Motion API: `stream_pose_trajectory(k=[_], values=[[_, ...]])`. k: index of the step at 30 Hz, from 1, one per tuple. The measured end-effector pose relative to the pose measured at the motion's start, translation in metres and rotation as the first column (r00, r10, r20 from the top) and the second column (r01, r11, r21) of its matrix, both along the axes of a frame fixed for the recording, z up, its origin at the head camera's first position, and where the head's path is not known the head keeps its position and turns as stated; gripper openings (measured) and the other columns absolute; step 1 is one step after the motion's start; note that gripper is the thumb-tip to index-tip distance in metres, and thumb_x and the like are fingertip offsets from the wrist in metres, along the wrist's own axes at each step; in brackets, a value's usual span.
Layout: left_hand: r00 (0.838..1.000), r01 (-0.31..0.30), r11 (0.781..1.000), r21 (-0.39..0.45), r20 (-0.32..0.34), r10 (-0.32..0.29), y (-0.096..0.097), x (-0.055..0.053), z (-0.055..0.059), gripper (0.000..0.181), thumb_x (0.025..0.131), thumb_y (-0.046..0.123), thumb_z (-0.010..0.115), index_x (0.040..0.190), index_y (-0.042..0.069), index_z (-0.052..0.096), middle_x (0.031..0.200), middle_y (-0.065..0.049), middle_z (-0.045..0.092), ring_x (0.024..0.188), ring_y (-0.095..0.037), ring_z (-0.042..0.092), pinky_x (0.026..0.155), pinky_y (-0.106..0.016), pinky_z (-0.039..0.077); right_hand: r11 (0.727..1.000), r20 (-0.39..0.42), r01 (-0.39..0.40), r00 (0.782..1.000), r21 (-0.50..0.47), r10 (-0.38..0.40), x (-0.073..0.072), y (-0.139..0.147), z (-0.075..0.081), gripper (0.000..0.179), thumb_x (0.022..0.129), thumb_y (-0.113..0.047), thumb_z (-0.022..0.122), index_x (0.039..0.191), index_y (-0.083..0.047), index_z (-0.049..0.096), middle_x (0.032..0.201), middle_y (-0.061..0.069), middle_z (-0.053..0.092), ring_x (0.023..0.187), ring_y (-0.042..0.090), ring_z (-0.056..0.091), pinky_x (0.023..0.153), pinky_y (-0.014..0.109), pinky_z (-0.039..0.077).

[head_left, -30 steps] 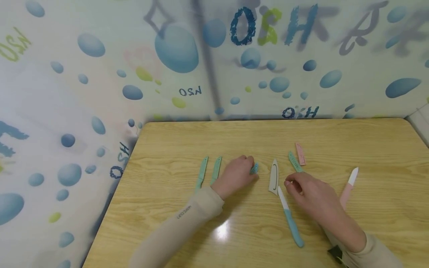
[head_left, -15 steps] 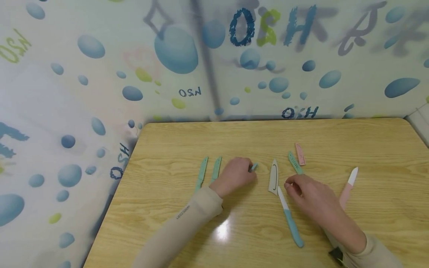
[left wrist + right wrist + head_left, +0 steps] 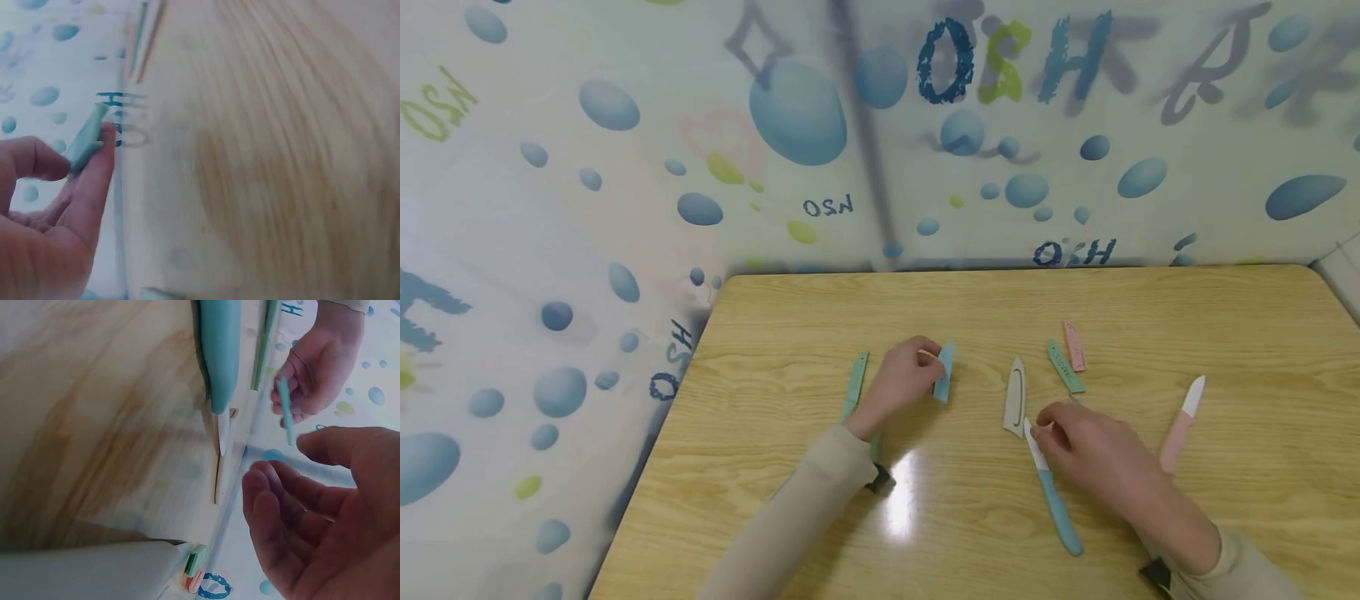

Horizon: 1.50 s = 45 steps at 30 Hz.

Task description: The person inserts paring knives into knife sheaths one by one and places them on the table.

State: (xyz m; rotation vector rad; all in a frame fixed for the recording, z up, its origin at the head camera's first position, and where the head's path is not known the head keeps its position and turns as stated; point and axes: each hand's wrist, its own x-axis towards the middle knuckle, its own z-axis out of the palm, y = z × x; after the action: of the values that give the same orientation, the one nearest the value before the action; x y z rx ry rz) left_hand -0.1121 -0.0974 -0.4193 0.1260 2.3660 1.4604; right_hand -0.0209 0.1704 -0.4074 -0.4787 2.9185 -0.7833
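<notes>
My left hand [image 3: 906,379] pinches a light blue blade sheath [image 3: 945,372] between thumb and fingers, over the middle of the table. In the left wrist view the sheath [image 3: 87,140] tilts upward from the fingertips. My right hand [image 3: 1097,450] hovers with fingers loosely bent and nothing between them, as the right wrist view shows. Near its fingertips lies a blue-handled knife [image 3: 1060,512], its white blade pointing at a cream sheath [image 3: 1015,396]. A pink-handled knife [image 3: 1176,437] lies to the right, partly behind the right hand.
Beyond the right hand lie a green sheath [image 3: 1065,367] and a pink sheath [image 3: 1074,346]. At the left is a green knife [image 3: 855,383]; another green piece [image 3: 876,447] is mostly hidden by the left wrist. A patterned wall [image 3: 805,225] stands behind the wooden table [image 3: 1240,325].
My left hand has drawn slightly left and turned, bringing much more of the light blue sheath into sight. The right hand has hardly moved.
</notes>
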Motion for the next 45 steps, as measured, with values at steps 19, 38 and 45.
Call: stream_pose_trajectory(k=[19,38,45], values=[[0.956,-0.275,0.828,0.488,0.228,0.182,-0.008,0.004,0.003,0.047,0.1,0.001,0.065,0.144,0.001,0.05,0.11,-0.018,0.071,0.091,-0.024,0.075,0.088,-0.04,0.063,0.986,0.153,-0.103,0.985,0.13,0.083,0.016,0.003,-0.014,0.038,0.09,-0.037,0.08,0.069,-0.02,0.054,0.06,-0.013,0.046,0.052,0.006,0.039,0.045,0.025,0.035],[0.958,-0.269,0.76,0.591,0.248,0.146,-0.004,0.01,-0.002,0.045,0.102,-0.003,0.061,0.141,-0.008,0.04,0.125,-0.029,0.068,0.106,-0.034,0.073,0.088,-0.032,0.062,0.987,0.168,-0.048,0.985,0.155,0.021,0.017,0.002,-0.011,0.03,0.086,-0.025,0.076,0.066,-0.018,0.055,0.057,-0.008,0.046,0.049,0.01,0.041,0.043,0.027,0.035],[0.951,-0.293,0.716,0.633,0.272,0.149,-0.003,0.013,-0.005,0.041,0.102,-0.004,0.06,0.137,-0.007,0.04,0.125,-0.03,0.067,0.108,-0.036,0.072,0.088,-0.031,0.061,0.989,0.134,-0.052,0.99,0.138,0.033,0.018,0.005,0.0,0.027,0.089,-0.026,0.077,0.075,-0.018,0.055,0.057,-0.009,0.043,0.047,0.007,0.038,0.04,0.022,0.03]])
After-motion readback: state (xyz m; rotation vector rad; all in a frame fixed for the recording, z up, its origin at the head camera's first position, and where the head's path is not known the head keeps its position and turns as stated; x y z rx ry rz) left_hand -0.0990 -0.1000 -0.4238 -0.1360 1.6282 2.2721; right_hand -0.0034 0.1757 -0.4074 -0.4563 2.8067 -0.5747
